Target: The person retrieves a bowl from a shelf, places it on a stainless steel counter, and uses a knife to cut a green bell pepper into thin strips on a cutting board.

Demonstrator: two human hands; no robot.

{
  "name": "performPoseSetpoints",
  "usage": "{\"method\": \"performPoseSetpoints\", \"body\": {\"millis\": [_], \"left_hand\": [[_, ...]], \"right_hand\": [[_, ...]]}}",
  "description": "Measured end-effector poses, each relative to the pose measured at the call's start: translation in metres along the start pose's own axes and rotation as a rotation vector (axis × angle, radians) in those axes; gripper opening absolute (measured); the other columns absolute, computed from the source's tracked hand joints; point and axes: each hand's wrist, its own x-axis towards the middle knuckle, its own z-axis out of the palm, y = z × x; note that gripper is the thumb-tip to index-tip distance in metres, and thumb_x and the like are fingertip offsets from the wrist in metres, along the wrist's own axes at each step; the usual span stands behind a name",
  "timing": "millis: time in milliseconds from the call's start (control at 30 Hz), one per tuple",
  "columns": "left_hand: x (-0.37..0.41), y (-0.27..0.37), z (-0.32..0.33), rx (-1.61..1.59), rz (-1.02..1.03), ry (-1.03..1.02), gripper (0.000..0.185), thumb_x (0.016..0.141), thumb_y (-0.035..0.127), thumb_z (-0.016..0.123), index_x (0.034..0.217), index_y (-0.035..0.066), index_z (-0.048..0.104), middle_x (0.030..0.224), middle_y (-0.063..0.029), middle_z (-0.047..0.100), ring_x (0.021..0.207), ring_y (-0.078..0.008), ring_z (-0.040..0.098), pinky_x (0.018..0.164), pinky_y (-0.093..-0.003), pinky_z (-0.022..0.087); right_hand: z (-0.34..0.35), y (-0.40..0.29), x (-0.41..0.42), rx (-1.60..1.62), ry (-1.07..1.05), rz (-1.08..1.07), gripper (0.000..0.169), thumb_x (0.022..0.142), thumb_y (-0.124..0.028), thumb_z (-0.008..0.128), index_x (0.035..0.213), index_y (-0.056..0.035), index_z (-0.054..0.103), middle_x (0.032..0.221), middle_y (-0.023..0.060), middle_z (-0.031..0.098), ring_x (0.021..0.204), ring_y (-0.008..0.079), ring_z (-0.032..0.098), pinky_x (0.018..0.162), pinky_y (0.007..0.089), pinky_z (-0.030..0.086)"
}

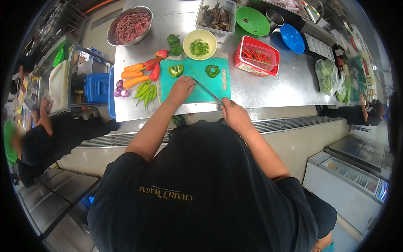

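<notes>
My right hand (236, 115) grips the handle of a kitchen knife (209, 91), whose blade slants up and left over a turquoise cutting board (195, 96). My left hand (182, 89) is on the board by the blade's tip, fingers curled down; whether they pinch anything is hidden. Just beyond those fingers lies a cut piece of green bell pepper (175, 70), its pale inside showing. A green bell pepper end slice (212, 71) rests farther right, beside the board's slot. Chopped green pieces fill part of a yellow bowl (188, 52) at the board's far edge.
Left of the board lie carrots (133, 74), red peppers (152, 64), green chillies (145, 92) and red onions (117, 92). Behind are whole green bell peppers (175, 49) and a steel bowl of ground meat (110, 36). A red tub (252, 71) holds red chillies. Co-workers stand at both sides.
</notes>
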Motion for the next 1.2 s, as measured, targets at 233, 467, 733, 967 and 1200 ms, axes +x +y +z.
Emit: {"method": "performPoseSetpoints", "body": {"millis": [233,467,733,967,1200], "left_hand": [[-0.003,-0.004,0.004,0.004,-0.011,-0.014,0.013,0.092,0.005,0.080,0.104,0.004,0.077,0.107,-0.0127,0.077,0.104,-0.0358,0.072,0.094,-0.0471,0.060],[-0.013,0.010,-0.008,-0.010,-0.076,0.043,0.018,0.094,0.010,0.082,0.110,0.002,0.077,0.112,-0.0149,0.076,0.108,-0.0383,0.070,0.099,-0.0480,0.059],[-0.031,0.041,-0.004,0.158,-0.256,0.023,0.070,0.085,0.023,0.094,0.143,-0.001,0.063,0.134,-0.0223,0.058,0.118,-0.0428,0.065,0.105,-0.0500,0.057],[-0.030,0.028,-0.007,-0.028,-0.465,-0.001,0.076,0.085,0.019,0.094,0.150,-0.002,0.060,0.135,-0.0230,0.060,0.124,-0.0442,0.065,0.107,-0.0491,0.056],[-0.023,0.032,-0.004,-0.020,-0.449,-0.060,0.069,0.081,0.013,0.093,0.142,-0.003,0.068,0.130,-0.0227,0.064,0.121,-0.0422,0.069,0.106,-0.0481,0.058]], "right_hand": [[0.013,0.003,0.018,-0.011,-0.161,-0.011,0.027,0.116,-0.027,0.054,0.130,-0.0039,0.053,0.106,0.0302,0.077,0.101,0.0543,0.075,0.088,0.0662,0.058],[0.008,0.022,0.028,-0.079,-0.061,-0.058,0.026,0.115,-0.027,0.055,0.129,-0.0051,0.054,0.099,0.0280,0.078,0.097,0.0524,0.076,0.085,0.0654,0.059],[0.010,0.028,0.077,-0.278,0.038,-0.085,0.023,0.114,-0.024,0.053,0.130,-0.0075,0.056,0.102,0.0249,0.077,0.092,0.0472,0.079,0.078,0.0594,0.063],[0.024,0.057,0.030,-0.183,-0.020,-0.250,0.027,0.115,-0.028,0.058,0.135,-0.0100,0.059,0.103,0.0247,0.076,0.093,0.0464,0.079,0.075,0.0591,0.060],[0.061,0.085,0.018,0.881,-0.309,0.142,0.028,0.121,-0.035,0.054,0.122,-0.0082,0.061,0.079,0.0037,0.063,0.062,0.0164,0.060,0.061,0.0353,0.050]]}}
